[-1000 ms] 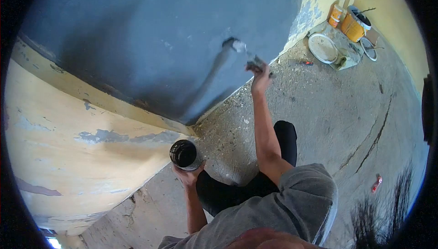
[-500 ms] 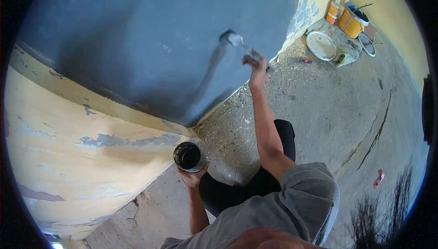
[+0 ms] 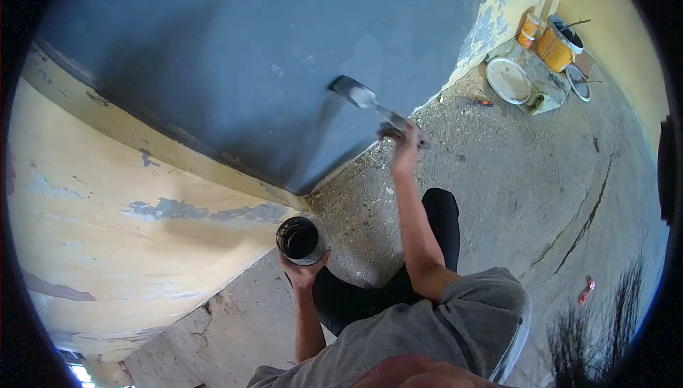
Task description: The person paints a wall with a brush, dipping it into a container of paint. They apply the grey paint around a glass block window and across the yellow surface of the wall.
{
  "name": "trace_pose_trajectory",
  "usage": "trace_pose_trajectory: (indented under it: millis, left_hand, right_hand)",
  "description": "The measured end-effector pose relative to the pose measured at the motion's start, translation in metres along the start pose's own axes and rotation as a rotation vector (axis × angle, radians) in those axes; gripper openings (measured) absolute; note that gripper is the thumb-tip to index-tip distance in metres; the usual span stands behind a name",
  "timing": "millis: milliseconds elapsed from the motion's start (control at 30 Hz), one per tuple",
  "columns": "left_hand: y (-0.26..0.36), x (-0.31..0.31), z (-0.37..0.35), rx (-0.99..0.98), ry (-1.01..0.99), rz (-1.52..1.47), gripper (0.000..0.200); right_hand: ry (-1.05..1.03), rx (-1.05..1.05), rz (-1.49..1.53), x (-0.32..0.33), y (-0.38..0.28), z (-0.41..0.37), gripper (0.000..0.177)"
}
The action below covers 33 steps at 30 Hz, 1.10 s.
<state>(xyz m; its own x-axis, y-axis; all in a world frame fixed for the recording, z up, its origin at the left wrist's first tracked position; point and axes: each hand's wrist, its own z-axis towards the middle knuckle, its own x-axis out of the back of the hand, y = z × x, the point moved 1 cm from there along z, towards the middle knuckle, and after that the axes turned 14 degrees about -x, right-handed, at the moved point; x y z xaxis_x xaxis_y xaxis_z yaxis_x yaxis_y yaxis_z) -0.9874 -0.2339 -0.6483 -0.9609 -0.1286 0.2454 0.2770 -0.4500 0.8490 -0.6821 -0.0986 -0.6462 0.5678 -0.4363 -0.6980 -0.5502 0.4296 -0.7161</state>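
My right hand (image 3: 405,147) is closed around the handle of a wide paintbrush (image 3: 364,96). The brush's dark bristles touch the wall (image 3: 242,46), which is covered in dark grey paint. Lower down, my left hand (image 3: 304,270) holds a round paint can (image 3: 299,240) from beneath and the side, with its open top facing up. Dark paint coats the can's inside.
In the far corner stand a yellow bucket (image 3: 556,48), an orange-and-white tub (image 3: 528,31) and a round white lid (image 3: 508,80). A tool with a red handle (image 3: 484,103) lies on the cracked floor. A red wrapper (image 3: 587,290) is at the right.
The brush in my right hand has moved down along the wall and slightly left. My left hand still holds the can in nearly the same place.
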Motion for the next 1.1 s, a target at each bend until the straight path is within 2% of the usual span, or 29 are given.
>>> trace_pose_trajectory:
  millis: [133,200,267,367,467,600,667,767,833,900,967,1100]
  left_hand:
    - [0.001,0.007,0.002,-0.007,0.018,-0.028,0.071]
    - [0.006,0.005,0.006,-0.033,0.035,-0.021,0.071]
    - [0.011,0.005,0.005,0.033,0.096,-0.069,0.071]
    - [-0.003,0.008,0.001,0.035,0.055,-0.029,0.071]
    - [-0.014,0.013,-0.001,0.028,0.007,-0.050,0.072]
    - [-0.002,0.012,0.005,0.013,0.002,-0.047,0.073]
    - [0.007,0.011,0.004,-0.012,0.073,-0.012,0.074]
    - [0.006,0.014,0.005,-0.023,0.045,-0.031,0.074]
    - [0.002,0.018,0.001,0.012,0.033,-0.027,0.074]
    - [-0.007,0.022,-0.004,0.052,0.022,-0.022,0.074]
    - [-0.017,0.026,-0.012,0.063,0.032,-0.035,0.074]
    - [-0.020,0.031,-0.018,0.127,0.054,-0.043,0.074]
  right_hand:
    - [-0.160,0.110,-0.021,-0.096,-0.035,0.009,0.045]
    - [-0.189,0.159,0.041,-0.108,-0.065,0.001,0.045]
    - [-0.216,0.197,0.093,-0.097,-0.074,-0.010,0.045]
    - [-0.113,0.174,0.079,-0.064,-0.063,-0.037,0.044]
    - [-0.001,0.041,-0.020,-0.051,-0.036,-0.053,0.040]
    - [-0.157,0.049,0.087,-0.120,-0.025,-0.042,0.038]
    - [-0.196,0.047,0.089,-0.160,-0.050,-0.038,0.038]
    - [-0.242,0.086,0.157,-0.184,-0.079,-0.039,0.042]
    - [-0.242,0.078,0.156,-0.166,-0.089,-0.052,0.046]
    - [-0.155,0.011,0.114,-0.133,-0.080,-0.067,0.048]
    - [-0.037,0.014,-0.014,-0.084,-0.047,-0.076,0.044]
    - [0.164,-0.248,0.000,0.030,0.038,-0.093,0.035]
